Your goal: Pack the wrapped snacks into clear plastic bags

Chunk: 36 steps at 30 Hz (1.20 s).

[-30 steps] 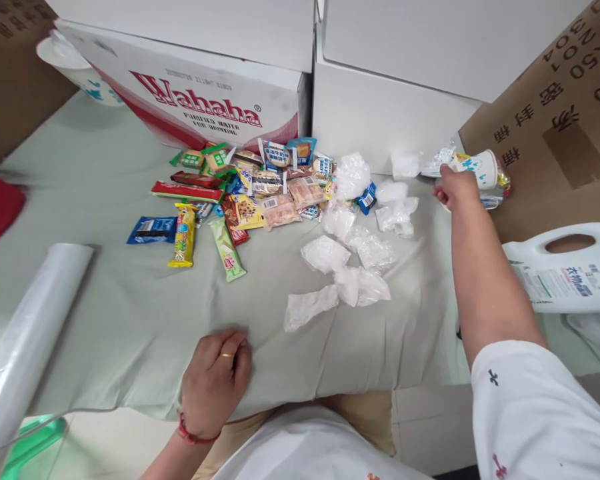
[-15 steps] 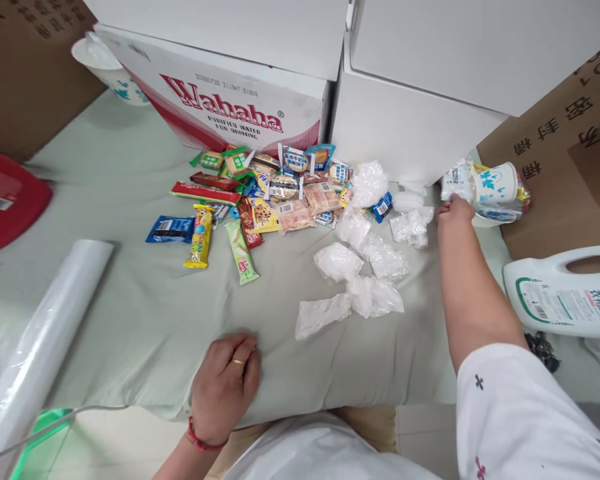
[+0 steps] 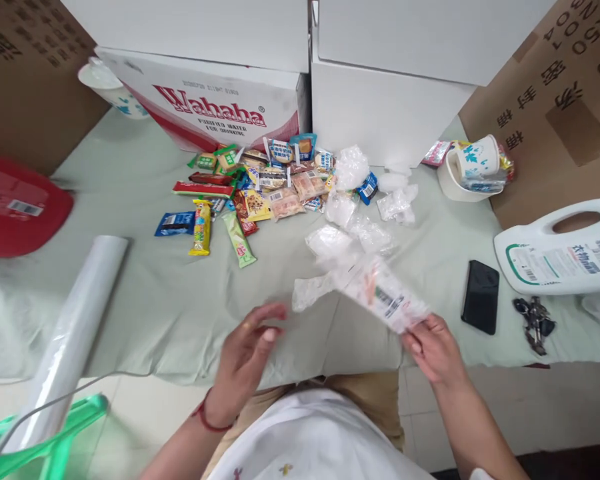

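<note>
My right hand (image 3: 433, 343) pinches one end of a white printed plastic packet (image 3: 383, 293), raised over the front of the cloth-covered table. Its far end blurs across crumpled clear plastic bags (image 3: 327, 243). My left hand (image 3: 250, 347) hovers near the table's front edge, fingers apart and holding nothing, slightly smeared by motion. Closest to that hand lies a flattened clear bag (image 3: 310, 292). Beyond both hands spreads a pile of wrapped snacks (image 3: 280, 177), with a green-wrapped bar (image 3: 239, 240) and a yellow packet (image 3: 201, 227) on its near side.
At right are a white tub (image 3: 460, 180) holding a paper cup, a detergent bottle (image 3: 555, 253), a black phone (image 3: 481, 297) and keys (image 3: 535, 323). A plastic film roll (image 3: 80, 320) and a red container (image 3: 20, 207) lie left. Boxes (image 3: 215, 113) wall the back.
My right hand has come back from the tub with the white packet, now over the table's front. My left hand has lifted and opened its fingers. The phone has come into view.
</note>
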Each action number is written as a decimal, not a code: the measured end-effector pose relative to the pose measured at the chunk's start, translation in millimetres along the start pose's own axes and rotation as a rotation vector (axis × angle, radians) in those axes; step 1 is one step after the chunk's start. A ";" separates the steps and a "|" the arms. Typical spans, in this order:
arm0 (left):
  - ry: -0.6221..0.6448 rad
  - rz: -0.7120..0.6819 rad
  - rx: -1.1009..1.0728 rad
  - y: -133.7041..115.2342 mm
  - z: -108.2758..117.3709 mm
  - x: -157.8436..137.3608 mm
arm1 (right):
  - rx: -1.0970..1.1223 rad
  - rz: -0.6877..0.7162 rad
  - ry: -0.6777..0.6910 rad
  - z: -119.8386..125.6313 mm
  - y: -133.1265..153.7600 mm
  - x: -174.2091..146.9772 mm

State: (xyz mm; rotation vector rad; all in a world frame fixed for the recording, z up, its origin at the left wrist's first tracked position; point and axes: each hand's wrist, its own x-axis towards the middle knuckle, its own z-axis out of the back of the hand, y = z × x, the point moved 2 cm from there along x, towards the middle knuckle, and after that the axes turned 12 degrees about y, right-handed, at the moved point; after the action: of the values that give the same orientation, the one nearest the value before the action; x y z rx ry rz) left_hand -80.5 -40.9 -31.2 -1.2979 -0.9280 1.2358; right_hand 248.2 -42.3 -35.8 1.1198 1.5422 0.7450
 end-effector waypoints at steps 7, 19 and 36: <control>-0.258 0.259 -0.910 -9.4 -38.2 31.7 | -0.426 0.014 0.603 -64.7 -21.5 -18.6; -0.150 0.198 -1.119 -14.7 -7.2 41.6 | -0.352 0.022 0.445 -111.1 -40.4 18.6; 0.126 -0.320 -0.197 -140.2 68.4 52.2 | -0.672 0.379 0.048 -124.3 -22.2 28.4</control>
State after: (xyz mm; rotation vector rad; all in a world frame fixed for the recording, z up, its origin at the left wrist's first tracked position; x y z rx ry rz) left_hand -121.0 40.3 106.1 -1.3023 -1.1368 0.8229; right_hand 122.1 -13.5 -33.3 0.8801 0.9890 1.4263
